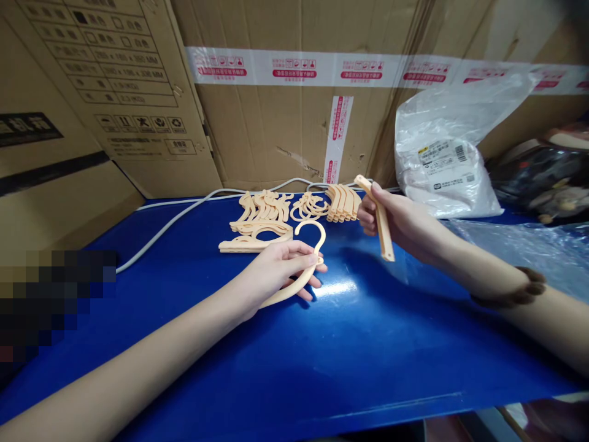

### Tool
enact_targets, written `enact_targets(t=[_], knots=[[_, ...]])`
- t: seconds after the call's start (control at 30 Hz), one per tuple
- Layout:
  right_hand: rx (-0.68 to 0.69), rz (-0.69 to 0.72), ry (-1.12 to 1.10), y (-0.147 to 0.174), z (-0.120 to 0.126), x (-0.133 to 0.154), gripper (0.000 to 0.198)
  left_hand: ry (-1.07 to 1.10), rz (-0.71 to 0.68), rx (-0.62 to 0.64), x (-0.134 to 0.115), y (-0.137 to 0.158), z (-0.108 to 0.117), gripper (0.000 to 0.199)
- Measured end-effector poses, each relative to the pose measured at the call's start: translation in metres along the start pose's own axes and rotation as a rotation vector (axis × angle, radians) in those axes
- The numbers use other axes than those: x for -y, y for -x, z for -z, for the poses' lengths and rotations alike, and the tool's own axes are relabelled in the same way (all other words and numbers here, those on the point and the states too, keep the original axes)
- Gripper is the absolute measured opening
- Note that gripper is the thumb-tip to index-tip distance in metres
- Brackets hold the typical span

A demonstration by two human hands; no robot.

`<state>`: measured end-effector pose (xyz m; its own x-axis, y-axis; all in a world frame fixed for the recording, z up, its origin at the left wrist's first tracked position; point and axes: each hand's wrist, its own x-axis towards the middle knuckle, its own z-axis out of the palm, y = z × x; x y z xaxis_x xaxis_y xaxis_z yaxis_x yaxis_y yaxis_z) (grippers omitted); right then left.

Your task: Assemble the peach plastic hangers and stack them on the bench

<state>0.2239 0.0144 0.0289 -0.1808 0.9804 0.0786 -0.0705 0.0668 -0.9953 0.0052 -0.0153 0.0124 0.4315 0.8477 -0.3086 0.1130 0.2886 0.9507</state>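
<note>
My left hand (288, 267) is closed around a cream plastic hanger piece, a hook joined to a curved arm (288, 291); the fingers pinch it near the joint. To the right, my right hand (391, 212) grips a separate cream hanger arm (384, 230), a long narrow piece with a small hole at each end, held raised above the table. Behind my left hand lie stacked, folded hangers (248, 245). Farther back are a pile of curved arms (264, 205), a pile of loose hooks (310, 205) and a neat row of hanger arms (343, 201).
The blue table (322, 356) is backed by large cardboard boxes (285, 123). A white cable (170, 230) runs along its left and back. At the back right stands a white plastic bag (446, 159) with labels, near clear plastic film (543, 252) and a dark bundle (543, 172).
</note>
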Motion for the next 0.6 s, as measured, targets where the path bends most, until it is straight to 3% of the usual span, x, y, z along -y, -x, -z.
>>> enact_targets(t=[0.2, 0.33, 0.6], knots=[[0.152, -0.008, 0.151, 0.014, -0.004, -0.005, 0.03, -0.014, -0.035, 0.03, 0.002, -0.002, 0.001, 0.013], [0.193, 0.001, 0.365, 0.02, -0.002, -0.009, 0.042, -0.023, -0.044, 0.018, 0.003, -0.002, 0.002, 0.014], [0.379, 0.209, 0.751, 0.029, -0.009, -0.014, 0.034, -0.038, -0.045, 0.01, 0.002, -0.001, 0.002, 0.012]])
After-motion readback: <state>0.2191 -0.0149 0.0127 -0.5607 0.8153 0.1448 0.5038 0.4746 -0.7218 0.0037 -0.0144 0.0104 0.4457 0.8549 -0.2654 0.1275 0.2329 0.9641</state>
